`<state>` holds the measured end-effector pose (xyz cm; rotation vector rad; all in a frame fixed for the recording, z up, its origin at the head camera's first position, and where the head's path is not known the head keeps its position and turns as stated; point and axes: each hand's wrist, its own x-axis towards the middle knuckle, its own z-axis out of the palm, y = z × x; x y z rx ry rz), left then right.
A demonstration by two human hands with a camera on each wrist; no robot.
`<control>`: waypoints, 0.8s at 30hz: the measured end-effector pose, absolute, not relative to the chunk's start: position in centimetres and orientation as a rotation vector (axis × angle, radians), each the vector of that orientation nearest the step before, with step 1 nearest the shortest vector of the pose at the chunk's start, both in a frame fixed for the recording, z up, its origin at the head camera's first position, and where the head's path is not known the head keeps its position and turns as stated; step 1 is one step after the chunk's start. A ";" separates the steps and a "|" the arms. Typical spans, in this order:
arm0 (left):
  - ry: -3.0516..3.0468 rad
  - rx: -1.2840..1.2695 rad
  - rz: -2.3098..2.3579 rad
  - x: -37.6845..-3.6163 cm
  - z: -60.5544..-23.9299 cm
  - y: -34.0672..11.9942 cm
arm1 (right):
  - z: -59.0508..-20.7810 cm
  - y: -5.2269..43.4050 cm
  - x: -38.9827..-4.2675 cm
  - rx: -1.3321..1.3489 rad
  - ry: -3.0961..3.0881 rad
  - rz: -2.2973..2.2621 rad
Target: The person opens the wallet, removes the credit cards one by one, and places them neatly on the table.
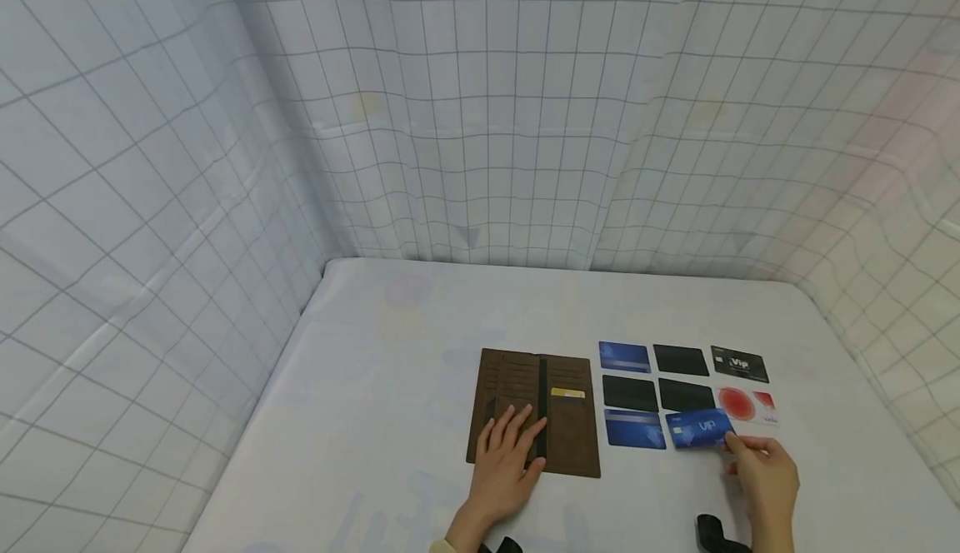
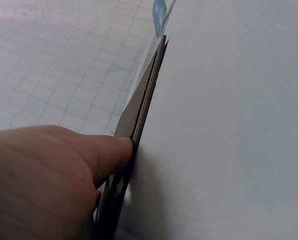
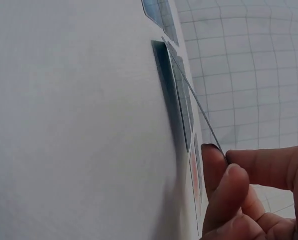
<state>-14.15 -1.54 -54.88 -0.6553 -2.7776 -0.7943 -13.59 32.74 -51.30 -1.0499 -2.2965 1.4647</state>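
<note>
Cards lie in rows on the white table (image 1: 390,420), just right of an open brown wallet (image 1: 570,436). We rest our left hand (image 1: 504,463) flat on the wallet's left half, fingers straight and spread, pressing it down; the left wrist view shows a finger (image 2: 111,152) laid against the wallet's edge (image 2: 144,107). A yellow card (image 1: 567,392) sits in a slot on the wallet's right half.

Our right hand (image 1: 765,474) pinches the near corner of a blue VIP card (image 1: 699,429) between thumb and fingertips (image 3: 214,165). In the right wrist view the card (image 3: 193,97) tilts up off the table, its far edge low and the pinched end raised.

Around it we see another blue card (image 1: 634,429) just to its left, two black cards (image 1: 658,393) behind, a white card with a red circle (image 1: 746,405) to the right, and a far row of a blue card (image 1: 624,356), a black card (image 1: 681,360) and a black VIP card (image 1: 739,364). Gridded cloth (image 1: 480,120) hangs behind and at both sides.
</note>
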 end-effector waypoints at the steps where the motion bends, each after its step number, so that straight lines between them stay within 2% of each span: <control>1: -2.778 -0.656 -0.796 -14.2 -54.9 -1.5 | -51.3 32.7 -13.6 -1.062 -2.320 1.441; 8: -2.763 -0.659 -0.798 -14.1 -54.9 -1.6 | -51.3 32.9 -13.7 -1.211 -2.506 1.285; 24: -2.766 -0.661 -0.798 -14.1 -54.8 -1.6 | -51.6 32.8 -13.8 -1.188 -2.709 1.095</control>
